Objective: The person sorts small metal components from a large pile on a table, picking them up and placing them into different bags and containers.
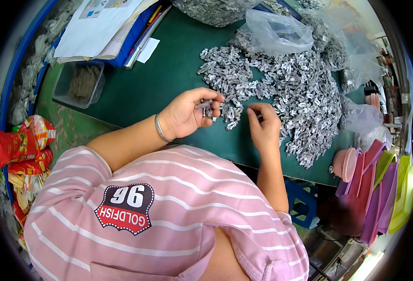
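Over the green table (141, 100), my left hand (185, 112) is turned palm up, its fingers curled around several small grey metal parts (207, 108). A metal bangle circles that wrist. My right hand (268, 129) is just to the right, at the edge of the big heap of grey metal parts (309, 103). Its fingers are bent toward the thumb, and whatever sits between the tips is hidden. Between and beyond the hands lies a smaller spread of the same parts (225, 70), with a few strays near the left fingertips.
A clear plastic bag (279, 33) rests on the heap's far side, with more filled bags at right. At far left stand a clear tub (79, 84), a blue tray (122, 54) with papers and pens. A pink cup (344, 165) is by the right edge; a blue stool (302, 203) stands below.
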{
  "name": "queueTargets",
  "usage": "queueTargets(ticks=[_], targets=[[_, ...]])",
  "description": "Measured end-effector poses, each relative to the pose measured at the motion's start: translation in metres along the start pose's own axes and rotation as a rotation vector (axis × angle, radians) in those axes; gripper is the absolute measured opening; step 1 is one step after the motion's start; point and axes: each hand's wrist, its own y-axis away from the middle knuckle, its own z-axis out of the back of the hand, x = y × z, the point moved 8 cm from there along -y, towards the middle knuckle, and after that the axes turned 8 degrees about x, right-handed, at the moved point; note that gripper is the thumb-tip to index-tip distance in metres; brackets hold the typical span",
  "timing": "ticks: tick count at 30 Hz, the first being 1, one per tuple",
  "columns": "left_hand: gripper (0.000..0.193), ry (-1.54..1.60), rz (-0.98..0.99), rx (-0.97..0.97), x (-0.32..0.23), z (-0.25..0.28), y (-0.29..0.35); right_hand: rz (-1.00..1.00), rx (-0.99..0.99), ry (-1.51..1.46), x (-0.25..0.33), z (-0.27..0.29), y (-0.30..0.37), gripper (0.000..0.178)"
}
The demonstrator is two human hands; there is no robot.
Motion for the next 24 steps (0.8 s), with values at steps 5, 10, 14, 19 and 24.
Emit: queueTargets(ticks=[5,10,14,19,24], targets=[[0.011,-0.173,0.002,-0.021,0.001,0.002,-0.003,0.073,0.067,0.269,0.002,-0.026,-0.015,0.009],[0.012,-0.325,-0.016,-0.07,0.001,0.003,-0.002,-0.011,0.095,-0.199,-0.017,-0.025,-0.012,0.008],[0.014,-0.412,-0.006,-0.009,0.003,-0.005,-0.008,-0.118,0.158,-0.647,-0.014,-0.027,-0.001,0.007],[0.017,-0.411,0.087,0.015,0.012,-0.013,-0.014,0.024,0.072,-0.554,0.007,-0.016,0.005,0.01],[0.018,-0.36,0.131,0.032,0.016,-0.011,-0.012,0.351,-0.144,-0.205,0.045,0.004,0.014,0.02]])
